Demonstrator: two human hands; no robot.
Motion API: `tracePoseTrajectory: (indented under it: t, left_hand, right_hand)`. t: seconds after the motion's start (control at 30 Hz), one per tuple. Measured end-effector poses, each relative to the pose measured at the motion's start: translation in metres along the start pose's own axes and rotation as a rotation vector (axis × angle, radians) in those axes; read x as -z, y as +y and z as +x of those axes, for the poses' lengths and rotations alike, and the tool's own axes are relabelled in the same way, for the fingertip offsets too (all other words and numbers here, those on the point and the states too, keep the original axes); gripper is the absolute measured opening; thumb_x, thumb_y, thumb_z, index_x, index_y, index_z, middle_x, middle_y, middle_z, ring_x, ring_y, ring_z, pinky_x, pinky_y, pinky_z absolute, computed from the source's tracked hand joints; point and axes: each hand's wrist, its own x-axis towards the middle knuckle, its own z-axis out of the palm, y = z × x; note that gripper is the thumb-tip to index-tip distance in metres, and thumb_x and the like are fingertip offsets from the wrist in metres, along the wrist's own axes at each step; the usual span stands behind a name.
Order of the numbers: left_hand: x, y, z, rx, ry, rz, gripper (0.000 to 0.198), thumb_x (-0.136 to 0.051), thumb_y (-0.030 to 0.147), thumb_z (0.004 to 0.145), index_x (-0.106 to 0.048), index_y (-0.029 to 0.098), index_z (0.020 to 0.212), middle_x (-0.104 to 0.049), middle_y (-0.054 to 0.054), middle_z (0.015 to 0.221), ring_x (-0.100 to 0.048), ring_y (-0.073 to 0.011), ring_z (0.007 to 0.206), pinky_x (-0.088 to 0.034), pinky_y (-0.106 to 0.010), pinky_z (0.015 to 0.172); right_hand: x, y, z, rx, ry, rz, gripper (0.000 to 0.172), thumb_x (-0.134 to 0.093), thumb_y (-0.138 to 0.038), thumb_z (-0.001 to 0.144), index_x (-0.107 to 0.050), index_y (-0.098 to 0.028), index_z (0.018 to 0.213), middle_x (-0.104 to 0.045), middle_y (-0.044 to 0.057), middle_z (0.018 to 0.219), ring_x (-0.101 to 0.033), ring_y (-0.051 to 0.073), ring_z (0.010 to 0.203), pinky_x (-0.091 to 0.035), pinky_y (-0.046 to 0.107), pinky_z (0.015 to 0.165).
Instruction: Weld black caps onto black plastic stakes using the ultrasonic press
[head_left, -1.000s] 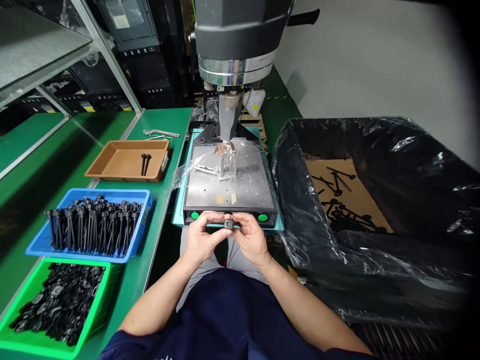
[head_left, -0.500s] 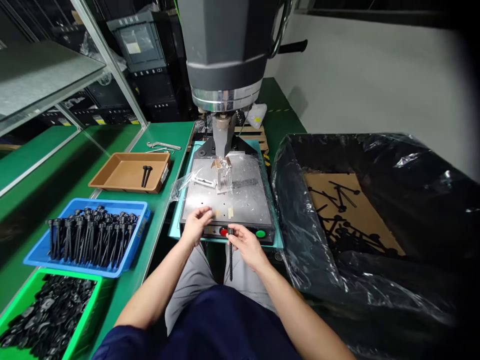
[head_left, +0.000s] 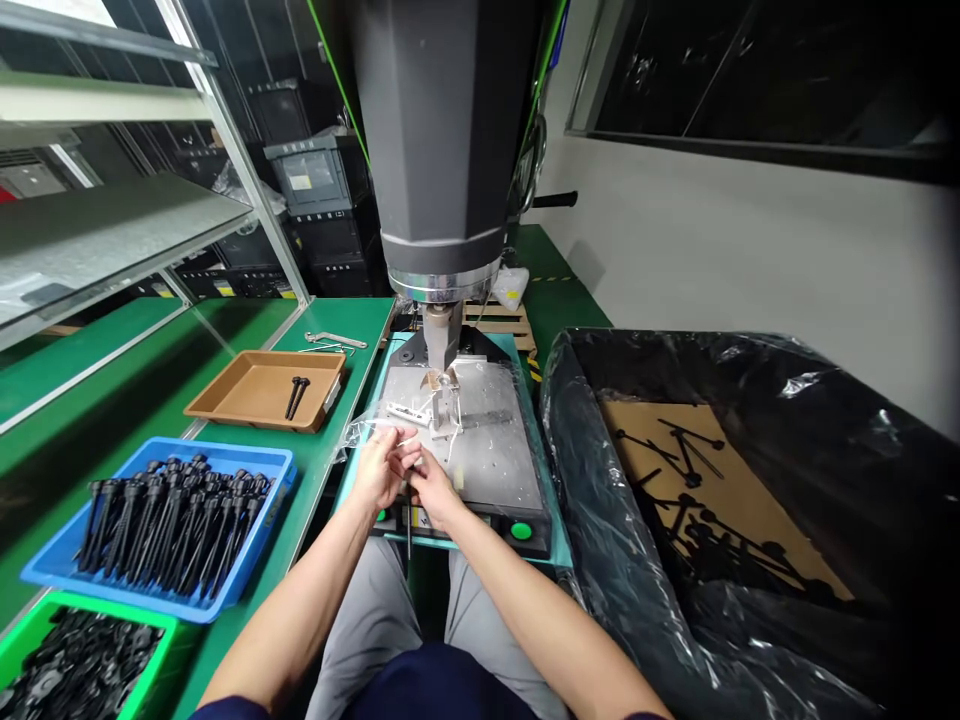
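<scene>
My right hand pinches a long black bolt, which hangs upright with its shank downward. Its upper end is hidden behind my fingers. Close against it is my left hand, fingers curled together near the bolt's top; what they hold, if anything, is hidden. Both hands are over the front of the metal machine plate. Just beyond them stands a small metal fixture, under the tool tip of a big dark grey press head.
Left, a blue tray holds many black bolts, a green bin black disc-like parts, and a brown tray a few bolts. A wrench lies behind. Right is a black-lined box. A green button fronts the machine.
My right hand has moved left with the bolt, and my left hand's fingers have curled in beside it, so the hands now meet. The view has tilted upward.
</scene>
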Motion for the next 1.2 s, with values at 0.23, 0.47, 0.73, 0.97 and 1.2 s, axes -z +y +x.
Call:
tracePoseTrajectory:
  t: [0.23,0.47,0.73,0.97,1.2]
  left_hand:
    - [-0.009,0.016,-0.001,0.031,-0.021,-0.009,0.022,-0.069,0.037,0.082,-0.06,0.016,0.087,-0.074,-0.008,0.098,-0.049,-0.0026,0.041,-0.046,-0.018,0.043]
    - [-0.008,0.009,0.016,-0.115,-0.06,0.253,0.033,-0.069,0.048,0.078,-0.067,0.018,0.091,-0.071,-0.007,0.11,-0.052,-0.0047,0.048,-0.045,-0.022,0.05]
    - [-0.016,0.022,0.035,-0.248,-0.05,0.348,0.033,-0.065,0.047,0.081,-0.071,0.015,0.088,-0.07,-0.011,0.109,-0.047,-0.0053,0.052,-0.041,-0.022,0.052]
    - [-0.019,0.026,0.036,-0.208,-0.056,0.272,0.024,-0.066,0.04,0.081,-0.07,0.017,0.082,-0.068,-0.011,0.117,-0.048,-0.0054,0.051,-0.042,-0.022,0.052]
    - [-0.014,0.025,0.041,-0.198,-0.066,0.244,0.024,-0.068,0.041,0.081,-0.072,0.018,0.085,-0.068,-0.01,0.117,-0.05,-0.006,0.053,-0.044,-0.022,0.055]
  right_hand:
    - [0.056,-0.036,0.027,0.493,0.369,-0.353,0.063,-0.054,-0.041,0.085,-0.04,-0.022,0.144,-0.064,0.01,0.118,-0.064,0.023,0.094,-0.051,0.037,0.083]
    - [0.09,-0.096,0.044,0.624,0.497,-0.601,0.047,-0.053,-0.043,0.084,-0.06,-0.018,0.123,-0.069,0.011,0.105,-0.063,0.024,0.093,-0.05,0.039,0.086]
    - [0.079,-0.119,0.055,0.691,0.417,-0.635,0.042,-0.059,-0.041,0.082,-0.066,-0.018,0.117,-0.07,0.009,0.098,-0.062,0.024,0.088,-0.05,0.04,0.083]
    - [0.064,-0.122,0.071,0.704,0.39,-0.733,0.033,-0.06,-0.037,0.08,-0.07,-0.023,0.109,-0.069,0.009,0.105,-0.059,0.029,0.104,-0.046,0.044,0.095]
    - [0.064,-0.128,0.082,0.691,0.325,-0.739,0.032,-0.062,-0.038,0.079,-0.07,-0.021,0.106,-0.069,0.01,0.112,-0.059,0.029,0.108,-0.045,0.043,0.097]
